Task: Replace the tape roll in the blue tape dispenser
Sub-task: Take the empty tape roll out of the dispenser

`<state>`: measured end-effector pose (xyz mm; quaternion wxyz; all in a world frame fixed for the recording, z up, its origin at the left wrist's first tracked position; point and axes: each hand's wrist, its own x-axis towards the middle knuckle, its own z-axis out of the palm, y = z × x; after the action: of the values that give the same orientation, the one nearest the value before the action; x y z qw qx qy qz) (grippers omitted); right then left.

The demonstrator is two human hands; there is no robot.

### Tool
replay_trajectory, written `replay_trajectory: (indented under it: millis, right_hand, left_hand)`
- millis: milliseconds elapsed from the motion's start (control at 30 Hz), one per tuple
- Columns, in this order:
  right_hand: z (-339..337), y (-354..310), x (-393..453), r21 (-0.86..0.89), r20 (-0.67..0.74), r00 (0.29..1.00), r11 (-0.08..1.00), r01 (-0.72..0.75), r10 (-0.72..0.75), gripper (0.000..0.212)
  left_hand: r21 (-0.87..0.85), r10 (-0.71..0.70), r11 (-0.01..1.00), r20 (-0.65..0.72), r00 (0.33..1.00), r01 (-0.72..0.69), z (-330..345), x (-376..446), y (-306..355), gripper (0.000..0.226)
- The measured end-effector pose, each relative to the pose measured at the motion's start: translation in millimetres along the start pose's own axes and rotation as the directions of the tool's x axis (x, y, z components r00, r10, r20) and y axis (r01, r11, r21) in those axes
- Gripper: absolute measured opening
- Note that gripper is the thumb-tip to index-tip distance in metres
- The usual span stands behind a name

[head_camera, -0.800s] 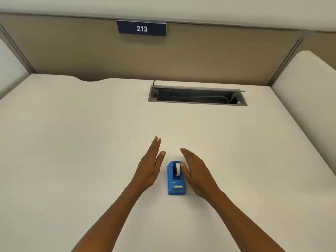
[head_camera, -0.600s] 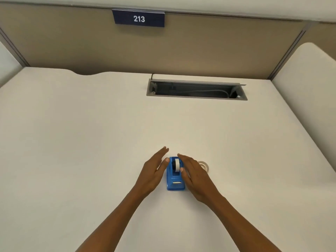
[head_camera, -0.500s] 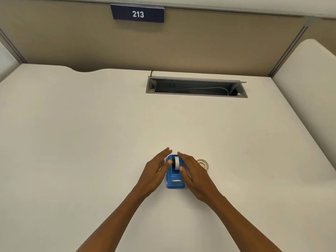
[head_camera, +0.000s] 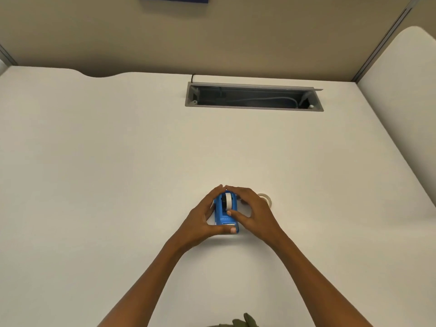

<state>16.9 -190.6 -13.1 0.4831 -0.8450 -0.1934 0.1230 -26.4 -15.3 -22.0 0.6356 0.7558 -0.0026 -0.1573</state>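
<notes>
Dispenser count is one: the blue tape dispenser (head_camera: 224,213) sits low in the centre of the frame on the white desk (head_camera: 118,161), one white roll (head_camera: 228,201) seated in it. My left hand (head_camera: 203,220) and right hand (head_camera: 253,214) both curl around it, grasping its sides. One spare tape roll (head_camera: 266,198) lies just right. Upper centre, one cable tray (head_camera: 253,97) holds cables.

Spare tape roll (head_camera: 266,198) just right of dispenser (head_camera: 225,213); cable slot (head_camera: 253,97) far back; desk (head_camera: 106,185) open leftward.
</notes>
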Motion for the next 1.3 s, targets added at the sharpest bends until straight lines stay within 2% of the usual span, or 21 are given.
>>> replay_trajectory:
  millis: [200, 733, 933, 1067, 1167, 1300]
  right_hand:
    - [-0.1, 1.4, 3.0, 0.040, -0.039, 0.999, 0.999, -0.029, 0.030, 0.049]
    - [-2.4, -5.0, 9.2, 0.093, -0.055, 0.992, 0.989, -0.112, 0.117, 0.046]
    - [-6.1, -11.7, 9.5, 0.243, -0.053, 0.976, 0.951, -0.193, 0.211, 0.045]
    - [-9.5, -19.2, 8.8, 0.302, -0.069, 0.973, 0.934, -0.191, 0.221, 0.047]
    - [-11.0, -23.2, 7.3, 0.274, -0.089, 0.980, 0.950, -0.147, 0.177, 0.050]
    - [-13.3, -29.0, 3.2, 0.309, -0.077, 0.981, 0.939, -0.149, 0.181, 0.044]
  left_hand:
    - [0.137, 0.053, 0.989, -0.008, 0.999, -0.051, 2.0, 0.8, -9.6, 0.093]
    - [0.076, -0.023, 0.997, -0.020, 1.000, 0.024, -1.9, 2.2, -10.2, 0.096]
    - [0.054, -0.034, 0.998, -0.013, 0.999, 0.034, -3.1, 1.4, -8.3, 0.096]
    - [0.038, -0.041, 0.998, -0.009, 0.999, 0.041, -3.3, 0.9, -5.7, 0.098]
    - [0.071, -0.053, 0.996, 0.013, 0.999, 0.052, -8.6, 1.6, 3.5, 0.101]
    - [0.059, -0.015, 0.998, -0.008, 1.000, 0.015, -18.8, -0.1, 21.5, 0.102]
